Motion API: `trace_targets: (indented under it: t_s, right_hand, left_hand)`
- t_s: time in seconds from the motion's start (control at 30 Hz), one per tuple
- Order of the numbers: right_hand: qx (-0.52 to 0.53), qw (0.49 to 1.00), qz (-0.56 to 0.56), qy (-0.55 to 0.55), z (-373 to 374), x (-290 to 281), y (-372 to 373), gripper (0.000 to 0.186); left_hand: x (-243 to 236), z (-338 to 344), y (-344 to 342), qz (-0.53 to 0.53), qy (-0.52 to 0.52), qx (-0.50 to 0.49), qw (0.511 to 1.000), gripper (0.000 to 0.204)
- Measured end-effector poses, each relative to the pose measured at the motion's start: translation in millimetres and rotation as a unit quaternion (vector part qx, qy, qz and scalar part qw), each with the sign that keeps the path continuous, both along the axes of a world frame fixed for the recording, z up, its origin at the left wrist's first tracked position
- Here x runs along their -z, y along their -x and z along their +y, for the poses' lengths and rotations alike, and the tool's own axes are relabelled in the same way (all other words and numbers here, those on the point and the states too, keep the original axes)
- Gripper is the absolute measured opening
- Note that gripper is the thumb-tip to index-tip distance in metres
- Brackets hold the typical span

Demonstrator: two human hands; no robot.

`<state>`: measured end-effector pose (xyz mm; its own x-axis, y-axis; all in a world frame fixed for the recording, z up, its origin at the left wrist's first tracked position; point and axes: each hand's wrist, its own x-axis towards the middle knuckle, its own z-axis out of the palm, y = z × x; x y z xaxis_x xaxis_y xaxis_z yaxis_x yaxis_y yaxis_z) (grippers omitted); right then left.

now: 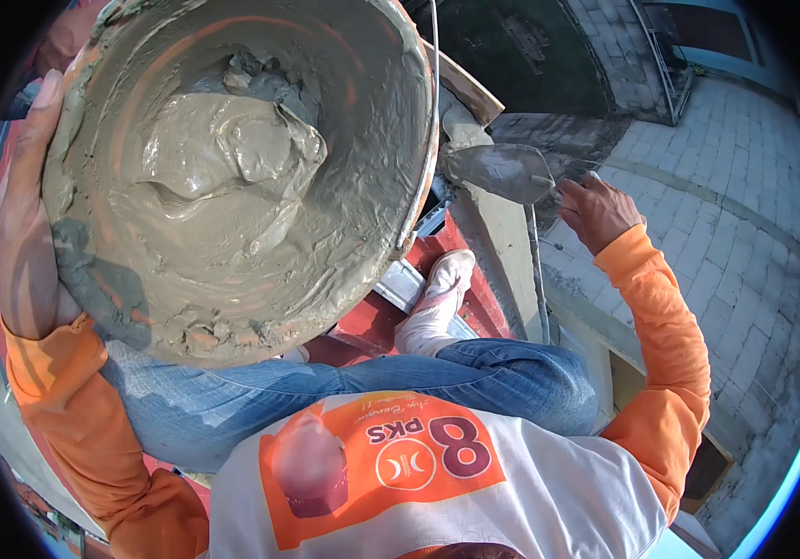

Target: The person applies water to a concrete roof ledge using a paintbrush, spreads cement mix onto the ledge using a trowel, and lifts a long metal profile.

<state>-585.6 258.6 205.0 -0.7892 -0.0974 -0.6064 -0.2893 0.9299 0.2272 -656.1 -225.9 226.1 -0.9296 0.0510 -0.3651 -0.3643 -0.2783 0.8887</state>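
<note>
An orange bucket (419,177), its inside coated with grey mortar, is tilted toward me at the upper left. A thick heap of wet mortar (223,154) lies in its bottom. My left hand (29,200) grips the bucket's left rim, thumb on the outer edge. At the right, my right hand (597,211) is closed round the handle of a trowel (502,171); the handle itself is mostly hidden by the fingers. The trowel's mortar-smeared blade points left, over the top of a narrow wall ledge (502,242). A dab of mortar (463,126) sits at the blade's tip.
I sit with bent knees in jeans (474,373). One shoe (451,275) rests on a red metal roof (486,303). A wooden board (465,84) sticks out behind the bucket. Past the ledge, a block wall (689,214) drops away on the right.
</note>
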Motion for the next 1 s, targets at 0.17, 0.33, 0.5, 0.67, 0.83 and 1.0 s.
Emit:
trace_targets:
  t_s: [0.17, 0.33, 0.5, 0.67, 0.83, 1.0]
  right_hand:
    - [0.017, 0.996, -0.074, -0.041, -28, 8, -3, 0.028]
    - [-0.016, 0.996, -0.014, -0.084, -44, 25, -32, 0.021]
    - [-0.005, 0.992, 0.004, -0.127, -54, 12, -38, 0.025]
    - [0.003, 0.988, 0.008, -0.153, -51, -20, -28, 0.033]
    - [0.001, 0.998, 0.038, -0.056, -50, -33, -2, 0.032]
    - [0.046, 0.996, -0.056, -0.061, -40, -8, 16, 0.025]
  left_hand:
    - [-10, -9, -4, 0.013, 0.035, 0.001, 0.999, 0.048]
    - [-4, -9, -6, 0.003, 0.038, 0.005, 0.999, 0.048]
    - [-2, -11, -6, 0.003, 0.040, 0.006, 0.999, 0.048]
    - [-1, -13, -9, 0.002, 0.042, 0.006, 0.999, 0.049]
    - [-16, -22, -7, 0.014, 0.057, 0.003, 0.998, 0.049]
    - [4, -8, -7, 0.005, 0.036, 0.026, 0.999, 0.049]
